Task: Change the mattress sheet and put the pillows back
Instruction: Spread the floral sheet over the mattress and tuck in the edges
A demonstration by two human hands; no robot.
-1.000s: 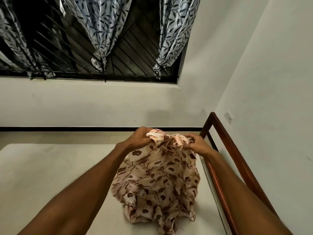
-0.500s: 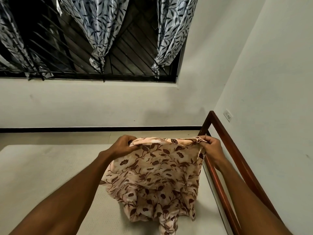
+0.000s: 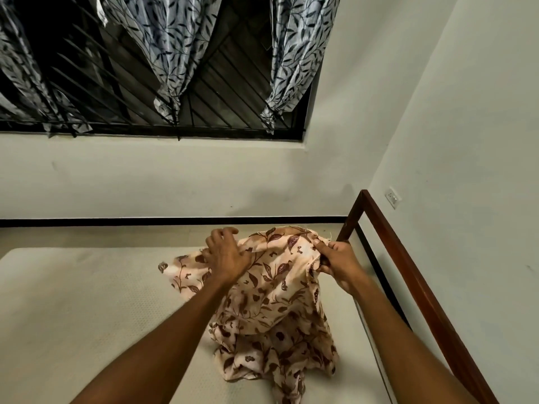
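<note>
The sheet (image 3: 271, 298), peach with brown leaves and flowers, is lying bunched on the bare mattress (image 3: 87, 310), its lower folds piling up at about 6 o'clock in the view and its upper part being lifted toward the centre. The right hand (image 3: 335, 262), at about 3 o'clock of the sheet's top, is gripping the raised edge, its fingers (image 3: 319, 246) curling round a fold of cloth. The left hand (image 3: 226, 255), at about 10 o'clock of the bundle, is resting over the sheet with its fingers (image 3: 221, 233) spread and only loosely bent, not closing on the cloth. Both bare forearms are reaching in from the bottom edge.

The mattress is showing its pale dotted surface all around the sheet. A dark wooden bed rail (image 3: 423, 287) is running along the mattress's right side, from 5 o'clock up to a corner post at 2 o'clock, just beside the right hand.

Farther off, a wall socket (image 3: 393, 197) is sitting on the right wall. At 12 o'clock, leaf-patterned curtains (image 3: 175, 48) are hanging over a barred window (image 3: 227, 83).
</note>
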